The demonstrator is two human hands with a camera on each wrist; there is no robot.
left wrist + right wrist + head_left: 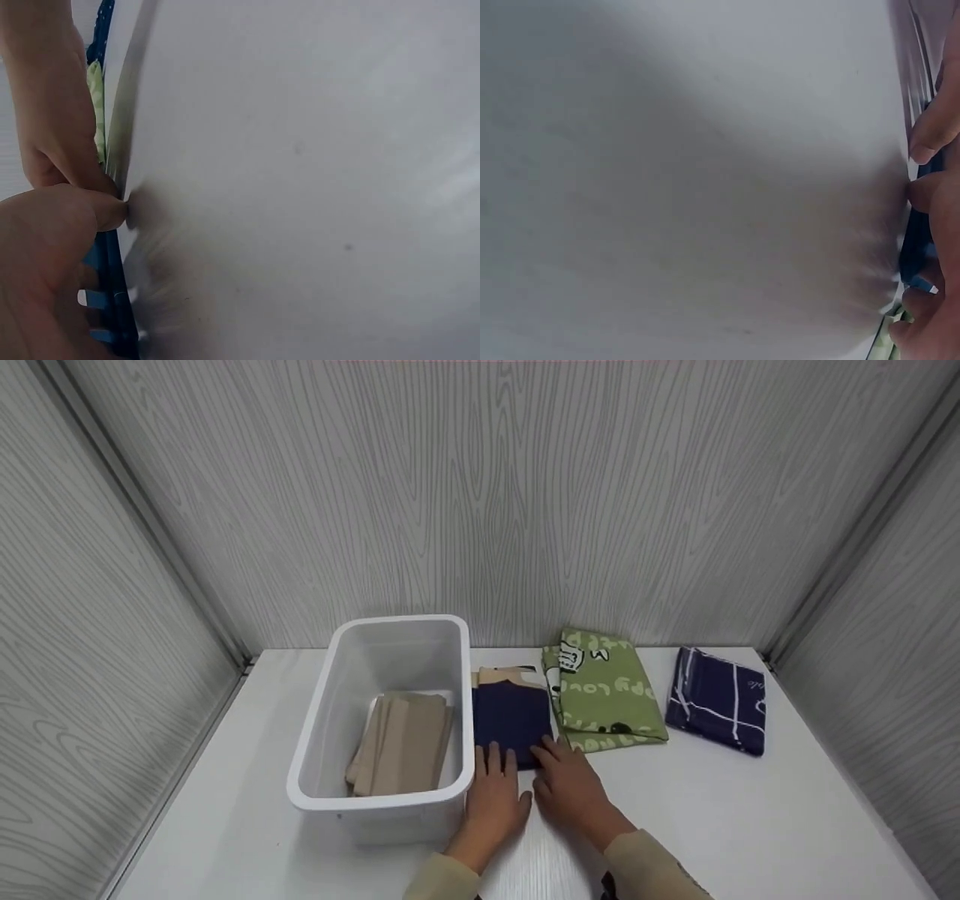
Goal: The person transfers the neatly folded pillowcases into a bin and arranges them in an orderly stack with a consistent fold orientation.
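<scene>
A folded navy cloth with a beige and white band at its far end lies flat beside the bin. My left hand rests at its near edge, fingers extended, close along the bin's right side. The fingers of my right hand touch the cloth's near right corner. In the left wrist view the thumb of my left hand is down at the table, with the navy cloth beyond. From the right wrist, fingertips of my right hand show along the cloth's edge.
A white plastic bin on the left holds folded beige-brown cloths. Right of the navy cloth lies a folded green printed cloth. Farther right is a dark blue cloth with white lines. Grey wood-grain panels enclose the white table.
</scene>
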